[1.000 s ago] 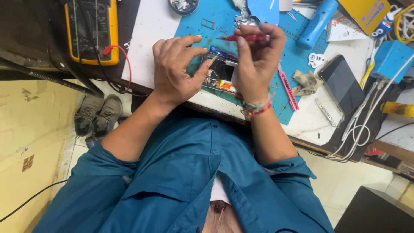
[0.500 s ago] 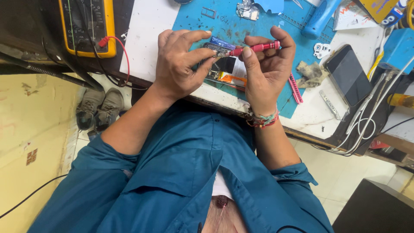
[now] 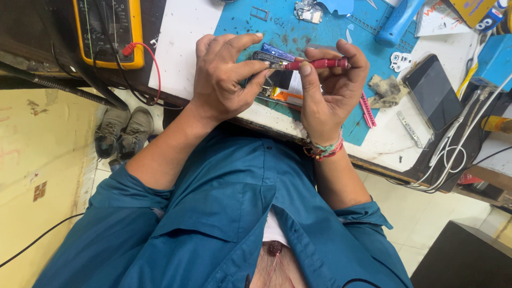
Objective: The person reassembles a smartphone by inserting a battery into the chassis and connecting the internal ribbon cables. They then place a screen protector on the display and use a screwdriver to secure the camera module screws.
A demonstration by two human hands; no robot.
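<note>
We judge a screw is being worked: our left hand (image 3: 224, 80) pinches the opened phone (image 3: 274, 80) at the tabletop's (image 3: 181, 48) near edge; our right hand (image 3: 330, 90) grips a red screwdriver (image 3: 317, 64), tip on it; steadiness comes next.

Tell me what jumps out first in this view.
Both hands meet at the middle: the right hand holds a red screwdriver against a small dark part pinched by the left hand. They work over a teal mat, with a yellow multimeter at upper left.
</note>
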